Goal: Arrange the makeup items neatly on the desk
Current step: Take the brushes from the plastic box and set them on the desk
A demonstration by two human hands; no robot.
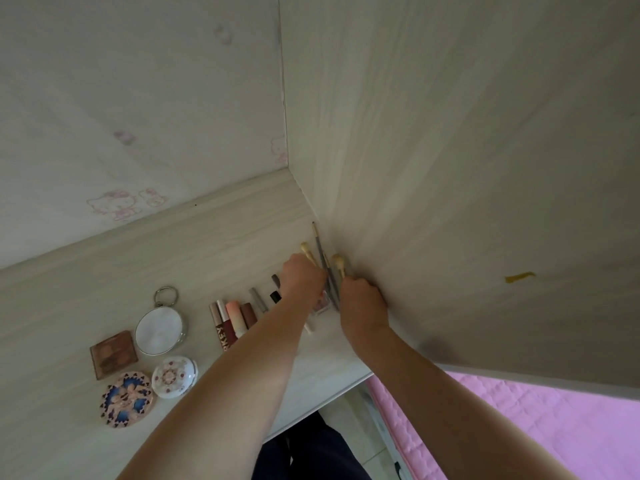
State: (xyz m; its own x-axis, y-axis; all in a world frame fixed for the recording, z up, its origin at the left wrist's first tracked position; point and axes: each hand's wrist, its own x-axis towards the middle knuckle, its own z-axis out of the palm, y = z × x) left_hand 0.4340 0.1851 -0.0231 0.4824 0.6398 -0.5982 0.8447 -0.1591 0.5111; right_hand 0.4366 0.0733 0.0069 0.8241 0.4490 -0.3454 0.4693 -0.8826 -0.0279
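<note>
Both hands work at the desk's far right corner against the side panel. My left hand (302, 279) is curled over a pale-handled brush (306, 250), whose tip pokes out above it. My right hand (360, 299) grips another brush (339, 263) with a tan head. Two thin grey brushes (322, 254) lie between the hands. A small pink compact (321, 304) is partly hidden under them. A row of lipsticks and tubes (235, 318) lies to the left of my left forearm.
A round mirror with a ring (160, 330), a brown eyeshadow palette (112, 353), a white floral jar (173, 375) and a blue-and-pink round case (126, 398) sit at the desk's left. A tall wooden panel (467, 202) walls the right side. A pink bed cover (519, 420) lies below.
</note>
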